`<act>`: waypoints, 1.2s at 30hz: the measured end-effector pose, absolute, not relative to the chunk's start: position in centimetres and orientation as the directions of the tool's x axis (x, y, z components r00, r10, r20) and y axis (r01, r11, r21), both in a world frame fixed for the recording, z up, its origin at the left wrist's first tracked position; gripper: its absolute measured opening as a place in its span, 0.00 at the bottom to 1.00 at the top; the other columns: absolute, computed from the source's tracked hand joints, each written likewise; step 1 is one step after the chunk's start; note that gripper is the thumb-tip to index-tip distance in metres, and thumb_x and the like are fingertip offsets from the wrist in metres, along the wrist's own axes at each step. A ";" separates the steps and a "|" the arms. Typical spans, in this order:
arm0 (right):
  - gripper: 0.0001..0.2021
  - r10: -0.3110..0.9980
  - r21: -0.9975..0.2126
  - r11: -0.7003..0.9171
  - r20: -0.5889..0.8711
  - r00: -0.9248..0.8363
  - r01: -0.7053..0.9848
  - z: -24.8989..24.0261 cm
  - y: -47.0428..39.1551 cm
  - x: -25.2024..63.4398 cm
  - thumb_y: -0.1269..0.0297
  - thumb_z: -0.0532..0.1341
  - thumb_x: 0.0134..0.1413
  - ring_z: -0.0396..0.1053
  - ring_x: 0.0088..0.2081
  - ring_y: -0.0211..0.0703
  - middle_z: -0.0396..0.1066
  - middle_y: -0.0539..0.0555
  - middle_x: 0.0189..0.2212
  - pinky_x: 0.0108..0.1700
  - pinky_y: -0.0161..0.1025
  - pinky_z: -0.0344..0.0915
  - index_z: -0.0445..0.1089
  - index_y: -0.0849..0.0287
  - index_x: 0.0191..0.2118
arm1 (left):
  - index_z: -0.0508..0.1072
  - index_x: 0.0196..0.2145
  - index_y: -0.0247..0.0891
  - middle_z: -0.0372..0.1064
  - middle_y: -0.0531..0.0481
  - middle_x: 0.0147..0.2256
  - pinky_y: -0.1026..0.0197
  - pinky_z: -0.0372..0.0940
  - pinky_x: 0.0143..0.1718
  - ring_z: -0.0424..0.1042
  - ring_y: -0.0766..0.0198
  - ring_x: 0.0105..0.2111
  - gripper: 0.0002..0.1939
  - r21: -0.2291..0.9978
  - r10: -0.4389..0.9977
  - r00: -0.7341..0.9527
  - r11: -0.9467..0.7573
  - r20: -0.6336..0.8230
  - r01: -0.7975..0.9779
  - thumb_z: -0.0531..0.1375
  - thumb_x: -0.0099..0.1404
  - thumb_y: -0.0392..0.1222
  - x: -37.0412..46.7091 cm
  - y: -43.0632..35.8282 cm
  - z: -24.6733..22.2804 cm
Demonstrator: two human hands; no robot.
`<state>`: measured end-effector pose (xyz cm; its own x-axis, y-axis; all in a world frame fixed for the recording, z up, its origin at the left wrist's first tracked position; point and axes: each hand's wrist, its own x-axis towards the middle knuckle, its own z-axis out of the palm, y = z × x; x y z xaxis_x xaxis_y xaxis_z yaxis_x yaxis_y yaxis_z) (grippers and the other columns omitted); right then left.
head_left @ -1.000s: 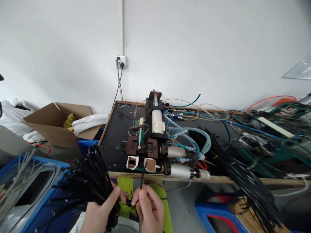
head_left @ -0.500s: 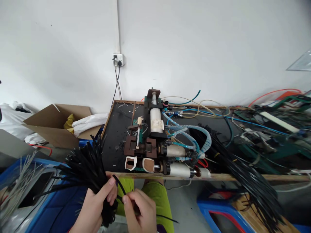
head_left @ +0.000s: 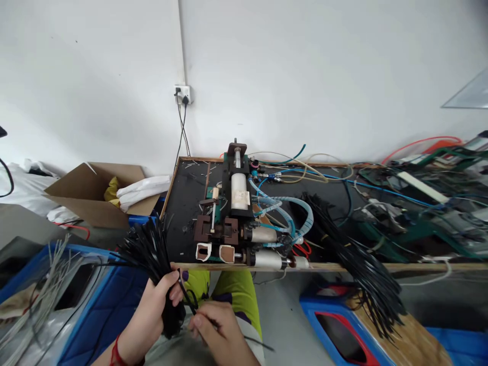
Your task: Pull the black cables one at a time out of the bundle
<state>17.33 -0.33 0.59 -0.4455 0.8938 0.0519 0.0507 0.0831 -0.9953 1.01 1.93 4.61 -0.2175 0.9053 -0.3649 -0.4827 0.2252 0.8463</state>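
My left hand (head_left: pixel 156 302) is wrapped round a thick bundle of thin black cables (head_left: pixel 147 249), whose upper ends fan out toward the upper left. The bundle's lower part hangs below my fingers. To the right of it, my right hand (head_left: pixel 219 325) pinches a thin black cord (head_left: pixel 186 294), with the fingers closed. The cord runs from my left thumb and fingers to my right fingertips, forming a small loop between the hands. Its loose tail (head_left: pixel 259 342) sticks out past my right hand. Both hands are over my lap, just below the bench edge.
A pneumatic machine (head_left: pixel 239 190) with white cylinders and blue hoses stands on the black bench (head_left: pixel 183 203). Another bundle of black cables (head_left: pixel 358 259) hangs over the bench's front edge. Left are a cardboard box (head_left: pixel 95 211) and a blue bin (head_left: pixel 91 310); a blue stool (head_left: pixel 324 330) stands lower right.
My right hand has moved slightly down, and the cord now makes a small loop between the hands. The cable bundle has shifted a little right. The camera view has turned slightly.
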 end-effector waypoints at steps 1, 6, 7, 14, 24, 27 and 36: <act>0.24 0.887 -0.999 -0.018 0.004 -0.462 -0.043 0.5 -0.3 17.3 0.47 0.56 0.68 0.61 0.23 0.37 0.66 0.49 0.21 0.27 0.35 0.54 0.73 0.59 0.26 | 0.69 0.33 0.38 0.55 0.63 0.16 0.67 0.52 0.19 0.54 0.71 0.16 0.16 0.850 0.908 -0.223 0.214 -0.355 -0.481 0.71 0.58 0.48 1.1 2.0 4.6; 0.22 0.900 -0.647 -0.400 -0.144 -0.412 -0.649 -0.3 0.1 16.4 0.45 0.65 0.62 0.50 0.19 0.33 0.61 0.45 0.19 0.26 0.34 0.48 0.66 0.58 0.25 | 0.69 0.34 0.38 0.56 0.62 0.17 0.64 0.54 0.22 0.55 0.71 0.17 0.13 0.872 0.950 -0.193 0.128 -0.245 -0.473 0.68 0.64 0.47 1.6 2.2 4.5; 0.21 0.902 -0.538 -0.421 -0.168 -0.397 -0.730 -0.4 0.3 16.2 0.48 0.67 0.61 0.47 0.19 0.32 0.60 0.44 0.18 0.26 0.34 0.48 0.65 0.57 0.25 | 0.70 0.35 0.38 0.55 0.62 0.17 0.64 0.54 0.22 0.55 0.71 0.17 0.13 0.871 0.953 -0.188 0.122 -0.236 -0.475 0.68 0.65 0.47 1.6 2.3 4.6; 0.21 0.892 -0.271 -0.448 -0.203 -0.405 -0.852 -0.5 1.7 15.1 0.53 0.71 0.57 0.39 0.17 0.30 0.55 0.40 0.16 0.23 0.32 0.45 0.62 0.57 0.24 | 0.69 0.32 0.39 0.54 0.61 0.18 0.63 0.52 0.22 0.54 0.70 0.18 0.13 0.878 0.954 -0.150 0.168 -0.259 -0.449 0.70 0.63 0.46 1.2 2.7 4.9; 0.21 0.881 -0.261 -0.466 -0.226 -0.416 -0.845 -0.5 2.9 15.1 0.54 0.70 0.59 0.36 0.17 0.31 0.53 0.39 0.15 0.23 0.32 0.45 0.60 0.56 0.25 | 0.68 0.33 0.39 0.56 0.61 0.19 0.64 0.51 0.22 0.55 0.71 0.18 0.13 0.872 0.962 -0.096 0.187 -0.256 -0.453 0.70 0.64 0.44 1.0 3.3 4.6; 0.22 0.877 -0.277 -0.472 -0.245 -0.414 -0.837 -0.4 3.1 15.1 0.53 0.71 0.58 0.37 0.17 0.30 0.52 0.39 0.15 0.23 0.33 0.45 0.59 0.56 0.24 | 0.68 0.32 0.40 0.56 0.61 0.19 0.63 0.52 0.23 0.56 0.71 0.19 0.14 0.874 0.957 -0.093 0.208 -0.275 -0.439 0.70 0.63 0.45 1.1 3.5 5.0; 0.21 0.879 -0.258 -0.463 -0.258 -0.401 -0.848 -0.6 3.1 15.1 0.56 0.71 0.57 0.38 0.17 0.29 0.53 0.40 0.15 0.22 0.32 0.45 0.61 0.57 0.24 | 0.69 0.35 0.40 0.56 0.61 0.19 0.63 0.53 0.23 0.56 0.70 0.19 0.13 0.866 0.960 -0.086 0.199 -0.266 -0.458 0.70 0.64 0.46 1.1 3.7 4.8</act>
